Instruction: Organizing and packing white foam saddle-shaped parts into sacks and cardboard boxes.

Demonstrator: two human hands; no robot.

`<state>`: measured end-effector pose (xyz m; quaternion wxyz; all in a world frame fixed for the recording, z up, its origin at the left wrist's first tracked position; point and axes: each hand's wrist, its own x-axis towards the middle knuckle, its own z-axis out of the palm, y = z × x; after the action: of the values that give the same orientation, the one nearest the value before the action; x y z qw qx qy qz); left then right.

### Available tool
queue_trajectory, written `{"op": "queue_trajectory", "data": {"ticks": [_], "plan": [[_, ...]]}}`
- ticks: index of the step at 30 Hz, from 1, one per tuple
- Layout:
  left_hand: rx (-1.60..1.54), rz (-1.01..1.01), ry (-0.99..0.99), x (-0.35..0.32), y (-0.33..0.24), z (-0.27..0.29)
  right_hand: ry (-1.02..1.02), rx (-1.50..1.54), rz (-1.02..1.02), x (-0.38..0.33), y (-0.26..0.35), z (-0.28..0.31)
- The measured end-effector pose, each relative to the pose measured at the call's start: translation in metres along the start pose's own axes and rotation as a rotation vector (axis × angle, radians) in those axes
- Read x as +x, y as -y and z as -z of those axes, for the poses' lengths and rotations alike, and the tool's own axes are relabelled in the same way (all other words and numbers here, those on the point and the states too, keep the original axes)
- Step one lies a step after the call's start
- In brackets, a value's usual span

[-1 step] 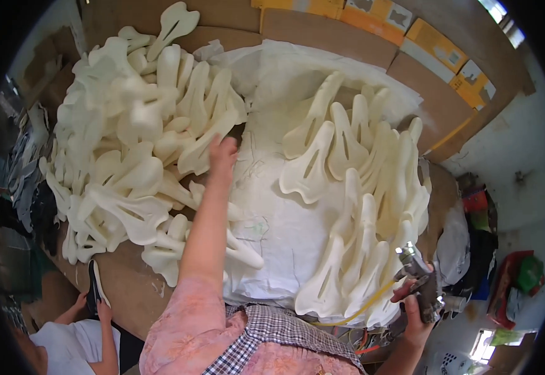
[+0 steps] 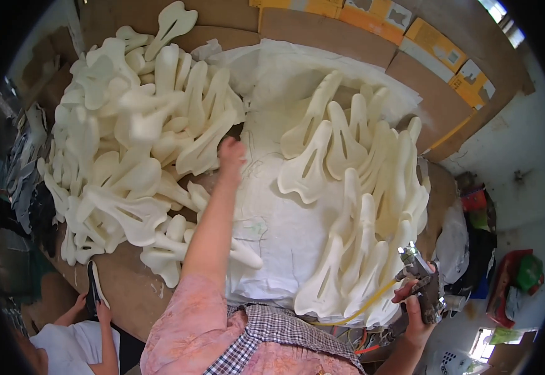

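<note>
My left hand point(image 2: 232, 154) is held out over the left border of the white sheet point(image 2: 266, 215), beside a cream foam bicycle saddle pad point(image 2: 208, 145). Its fingers are loosely bent, a little blurred, and nothing shows in them. At the lower right, my right hand point(image 2: 417, 322) grips a metal spray gun point(image 2: 423, 284) with a yellow hose point(image 2: 372, 304). Slotted foam saddle pads point(image 2: 307, 165) stand in overlapping rows on the sheet's right part. To the left lies a heaped pile of similar pads point(image 2: 125, 212); one pad on top point(image 2: 144, 119) looks smeared.
Brown cardboard point(image 2: 322, 37) with yellow printed pieces borders the table's far side. A co-worker point(image 2: 78, 344) at the lower left holds a dark saddle-shaped piece point(image 2: 93, 289). Dark scraps point(image 2: 25, 169) are heaped at far left; bags and a red container point(image 2: 510, 287) stand at right.
My left hand has shifted slightly right and toward me, away from the saddle pad beside it. The smeared pad on the pile has changed its outline. My right hand keeps the spray gun nearly still.
</note>
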<state>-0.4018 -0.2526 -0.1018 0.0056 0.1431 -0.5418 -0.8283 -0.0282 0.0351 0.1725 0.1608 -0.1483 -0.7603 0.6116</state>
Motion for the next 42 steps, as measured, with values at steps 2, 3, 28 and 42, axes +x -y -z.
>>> {"op": "queue_trajectory", "data": {"ticks": [2, 3, 28, 42], "plan": [[0.109, 0.097, 0.127, 0.006, 0.044, -0.031, 0.036, 0.003, -0.027, -0.002, -0.003, -0.003], [0.124, 0.180, 0.199, 0.006, 0.059, -0.047, 0.113, -0.004, -0.087, -0.002, -0.004, -0.007], [0.587, 0.365, 0.316, -0.007, 0.168, -0.220, 0.131, 0.077, -0.201, 0.035, -0.036, -0.008], [0.892, -0.175, 0.544, -0.032, -0.020, -0.108, 0.226, 0.097, -0.114, 0.046, -0.019, 0.003]]}}
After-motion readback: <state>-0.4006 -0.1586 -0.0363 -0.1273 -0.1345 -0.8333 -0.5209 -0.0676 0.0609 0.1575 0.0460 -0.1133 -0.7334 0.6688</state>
